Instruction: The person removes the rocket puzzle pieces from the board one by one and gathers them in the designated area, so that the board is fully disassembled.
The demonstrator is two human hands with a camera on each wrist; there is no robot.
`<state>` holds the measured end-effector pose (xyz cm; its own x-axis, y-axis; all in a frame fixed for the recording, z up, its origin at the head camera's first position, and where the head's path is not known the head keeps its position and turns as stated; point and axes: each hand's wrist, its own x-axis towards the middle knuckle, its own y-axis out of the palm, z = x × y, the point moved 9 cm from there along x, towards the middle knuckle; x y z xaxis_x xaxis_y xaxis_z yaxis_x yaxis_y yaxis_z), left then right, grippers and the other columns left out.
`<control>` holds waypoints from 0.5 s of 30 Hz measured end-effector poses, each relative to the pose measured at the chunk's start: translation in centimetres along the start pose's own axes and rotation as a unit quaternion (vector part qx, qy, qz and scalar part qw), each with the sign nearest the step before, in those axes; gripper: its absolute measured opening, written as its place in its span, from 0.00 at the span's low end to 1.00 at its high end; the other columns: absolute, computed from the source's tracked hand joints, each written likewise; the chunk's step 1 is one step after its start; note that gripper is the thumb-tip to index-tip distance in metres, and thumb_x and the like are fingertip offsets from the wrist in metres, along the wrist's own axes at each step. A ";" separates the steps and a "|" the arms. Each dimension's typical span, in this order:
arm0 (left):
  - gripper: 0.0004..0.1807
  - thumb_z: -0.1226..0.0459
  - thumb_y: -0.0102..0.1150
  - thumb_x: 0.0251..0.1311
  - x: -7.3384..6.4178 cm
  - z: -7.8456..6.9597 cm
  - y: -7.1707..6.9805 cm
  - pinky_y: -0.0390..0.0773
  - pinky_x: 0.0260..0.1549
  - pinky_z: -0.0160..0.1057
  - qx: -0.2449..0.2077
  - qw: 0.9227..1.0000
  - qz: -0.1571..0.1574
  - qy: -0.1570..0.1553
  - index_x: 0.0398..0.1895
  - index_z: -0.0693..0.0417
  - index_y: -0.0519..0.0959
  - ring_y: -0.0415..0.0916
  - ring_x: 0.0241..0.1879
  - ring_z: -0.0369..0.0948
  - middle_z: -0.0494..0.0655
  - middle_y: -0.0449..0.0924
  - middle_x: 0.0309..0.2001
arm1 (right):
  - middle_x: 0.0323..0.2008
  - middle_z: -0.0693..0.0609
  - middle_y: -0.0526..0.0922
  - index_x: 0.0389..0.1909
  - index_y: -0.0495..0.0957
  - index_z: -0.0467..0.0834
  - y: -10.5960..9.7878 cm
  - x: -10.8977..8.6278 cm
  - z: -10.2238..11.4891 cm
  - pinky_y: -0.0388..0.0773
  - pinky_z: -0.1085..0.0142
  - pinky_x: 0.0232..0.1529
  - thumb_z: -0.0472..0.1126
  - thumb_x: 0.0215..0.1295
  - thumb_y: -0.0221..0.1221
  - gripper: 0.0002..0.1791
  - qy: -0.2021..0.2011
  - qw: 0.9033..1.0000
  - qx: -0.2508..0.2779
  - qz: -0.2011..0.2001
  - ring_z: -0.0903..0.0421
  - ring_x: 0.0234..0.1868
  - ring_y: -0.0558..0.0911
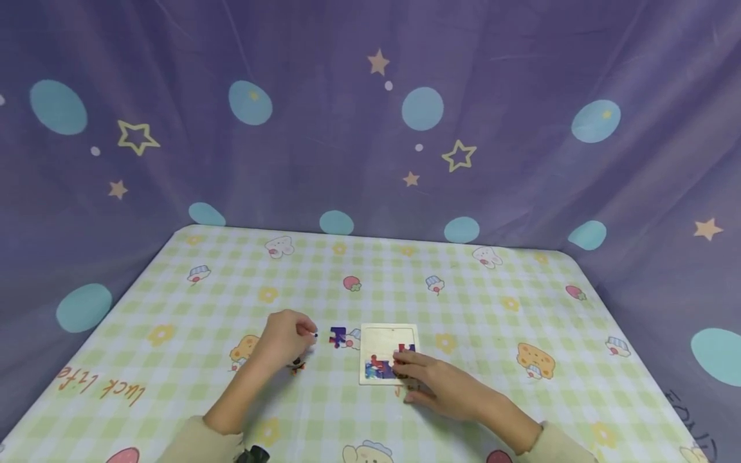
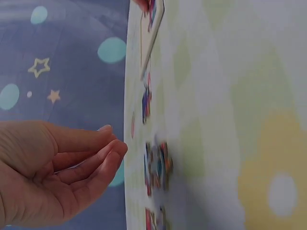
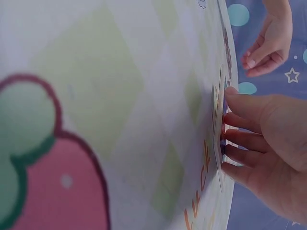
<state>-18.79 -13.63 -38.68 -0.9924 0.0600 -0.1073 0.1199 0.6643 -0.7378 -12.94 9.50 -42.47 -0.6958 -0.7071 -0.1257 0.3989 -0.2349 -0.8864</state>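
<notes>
A shallow wooden puzzle tray [image 1: 389, 335] lies on the table, its lower part filled with colourful jigsaw pieces [image 1: 379, 369]. My right hand [image 1: 448, 388] has its fingers fairly straight, the fingertips resting on the pieces at the tray's right side; the tray's edge [image 3: 218, 120] shows beneath them in the right wrist view. Left of the tray, my left hand [image 1: 285, 341] hovers low with loosely bent fingers. In the left wrist view nothing shows between its thumb and fingertips [image 2: 115, 146]. Loose jigsaw pieces [image 2: 157, 165] lie beneath it, partly hidden by it in the head view.
A separate blue and red jigsaw piece [image 1: 338, 337] lies between my left hand and the tray. A green checked cloth [image 1: 475, 308] with printed pictures covers the table. Behind hangs a purple curtain [image 1: 324, 148]. A small black object [image 1: 253, 454] shows beside my left sleeve.
</notes>
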 end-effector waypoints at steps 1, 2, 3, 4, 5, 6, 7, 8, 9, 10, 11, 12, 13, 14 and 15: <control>0.05 0.71 0.63 0.54 0.1 -0.4 0.3 0.76 0.29 0.35 -0.001 1.000 0.001 0.002 0.35 0.61 0.84 0.76 0.28 0.38 0.48 0.82 0.28 | 0.71 0.48 0.66 0.65 0.70 0.45 0.0 0.0 0.0 0.71 0.57 0.64 0.49 0.67 0.57 0.27 0.000 1.000 -0.002 -0.002 0.50 0.71 0.67; 0.05 0.71 0.63 0.54 0.2 -0.8 0.6 0.76 0.29 0.35 0.000 1.000 0.002 0.006 0.35 0.61 0.84 0.76 0.28 0.38 0.48 0.82 0.28 | 0.70 0.48 0.66 0.65 0.70 0.44 0.0 0.0 0.0 0.71 0.57 0.64 0.49 0.67 0.57 0.27 -0.001 1.000 -0.006 -0.003 0.50 0.70 0.68; 0.05 0.71 0.63 0.54 0.3 -1.2 1.0 0.76 0.29 0.35 -0.001 1.000 0.004 0.006 0.34 0.61 0.84 0.75 0.28 0.38 0.47 0.81 0.28 | 0.70 0.48 0.66 0.65 0.70 0.44 0.0 0.0 0.0 0.71 0.57 0.64 0.49 0.67 0.57 0.27 -0.001 1.000 -0.011 -0.005 0.50 0.70 0.68; 0.05 0.71 0.63 0.54 0.3 -1.6 1.3 0.76 0.29 0.35 -0.003 1.000 0.007 0.007 0.34 0.60 0.84 0.75 0.28 0.38 0.47 0.81 0.28 | 0.70 0.48 0.67 0.64 0.71 0.44 0.0 -0.1 0.0 0.71 0.57 0.64 0.49 0.67 0.57 0.27 -0.001 1.000 -0.016 -0.008 0.50 0.70 0.68; 0.05 0.72 0.63 0.54 0.4 -2.1 1.7 0.76 0.29 0.34 -0.005 1.000 0.009 0.011 0.34 0.60 0.84 0.75 0.27 0.38 0.47 0.81 0.27 | 0.70 0.49 0.67 0.64 0.71 0.44 0.0 -0.1 0.0 0.71 0.57 0.64 0.49 0.67 0.57 0.27 -0.002 1.000 -0.022 -0.011 0.50 0.70 0.69; 0.05 0.72 0.63 0.54 0.6 -2.6 2.1 0.76 0.29 0.34 -0.008 1.000 0.011 0.016 0.33 0.60 0.84 0.75 0.27 0.37 0.47 0.81 0.27 | 0.69 0.49 0.68 0.64 0.71 0.44 0.0 -0.1 0.0 0.71 0.57 0.64 0.49 0.67 0.57 0.26 -0.003 0.999 -0.029 -0.015 0.50 0.69 0.69; 0.05 0.72 0.64 0.53 0.7 -3.1 2.5 0.76 0.30 0.34 -0.010 1.000 0.012 0.024 0.33 0.61 0.84 0.75 0.27 0.37 0.47 0.82 0.27 | 0.69 0.49 0.68 0.64 0.71 0.45 -0.1 -0.2 0.1 0.72 0.57 0.64 0.49 0.67 0.57 0.26 -0.005 0.999 -0.035 -0.018 0.50 0.69 0.70; 0.05 0.72 0.64 0.53 0.8 -3.6 2.9 0.77 0.30 0.35 -0.013 0.999 0.014 0.031 0.33 0.61 0.84 0.76 0.27 0.37 0.47 0.82 0.27 | 0.68 0.49 0.69 0.64 0.71 0.45 -0.1 -0.2 0.1 0.72 0.57 0.64 0.49 0.67 0.57 0.26 -0.006 0.999 -0.041 -0.021 0.50 0.69 0.70; 0.05 0.72 0.64 0.53 0.9 -4.0 3.3 0.78 0.31 0.35 -0.016 0.999 0.018 0.038 0.34 0.61 0.84 0.76 0.28 0.38 0.48 0.83 0.28 | 0.68 0.49 0.70 0.64 0.71 0.44 -0.2 -0.3 0.2 0.72 0.57 0.63 0.49 0.67 0.57 0.26 -0.008 0.999 -0.046 -0.024 0.50 0.68 0.71; 0.06 0.72 0.64 0.53 1.0 -4.4 3.7 0.79 0.33 0.36 -0.020 0.998 0.022 0.046 0.35 0.61 0.84 0.77 0.30 0.38 0.49 0.84 0.30 | 0.67 0.48 0.70 0.64 0.71 0.44 -0.2 -0.4 0.2 0.73 0.58 0.63 0.48 0.67 0.58 0.26 -0.011 0.998 -0.049 -0.027 0.50 0.68 0.71; 0.07 0.72 0.64 0.53 1.1 -4.8 4.2 0.80 0.34 0.37 -0.023 0.998 0.027 0.054 0.36 0.62 0.84 0.79 0.32 0.39 0.50 0.85 0.32 | 0.67 0.48 0.71 0.64 0.71 0.44 -0.3 -0.5 0.3 0.73 0.58 0.63 0.48 0.67 0.58 0.27 -0.013 0.998 -0.052 -0.028 0.50 0.67 0.72; 0.08 0.72 0.63 0.54 1.2 -5.1 4.6 0.80 0.36 0.38 -0.026 0.997 0.032 0.058 0.38 0.62 0.84 0.79 0.33 0.40 0.51 0.85 0.34 | 0.67 0.48 0.71 0.65 0.70 0.44 -0.3 -0.6 0.3 0.73 0.58 0.62 0.47 0.67 0.58 0.27 -0.016 0.998 -0.053 -0.030 0.50 0.67 0.72; 0.09 0.71 0.63 0.55 1.3 -5.4 5.1 0.81 0.37 0.39 -0.029 0.997 0.038 0.063 0.39 0.62 0.84 0.80 0.35 0.41 0.53 0.85 0.37 | 0.67 0.48 0.71 0.65 0.70 0.44 -0.4 -0.7 0.4 0.73 0.58 0.62 0.47 0.66 0.58 0.27 -0.019 0.998 -0.055 -0.031 0.50 0.67 0.72; 0.10 0.71 0.63 0.55 1.3 -5.7 5.6 0.81 0.37 0.40 -0.032 0.996 0.046 0.068 0.41 0.62 0.83 0.81 0.37 0.43 0.54 0.85 0.39 | 0.67 0.48 0.71 0.65 0.70 0.43 -0.4 -0.8 0.4 0.74 0.59 0.62 0.46 0.66 0.58 0.27 -0.021 0.998 -0.055 -0.034 0.50 0.67 0.72; 0.10 0.71 0.62 0.56 1.3 -5.9 6.0 0.81 0.38 0.40 -0.036 0.995 0.054 0.071 0.42 0.61 0.83 0.81 0.38 0.43 0.55 0.85 0.40 | 0.67 0.48 0.71 0.65 0.70 0.43 -0.5 -0.9 0.5 0.74 0.59 0.61 0.46 0.66 0.59 0.28 -0.024 0.998 -0.055 -0.036 0.50 0.67 0.72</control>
<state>-19.54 -5.15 -39.35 -0.9684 0.2351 -0.0836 0.2282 0.6992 -0.6775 -12.24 9.93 -41.76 -0.6897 -0.7229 -0.0414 0.2794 -0.2129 -0.9363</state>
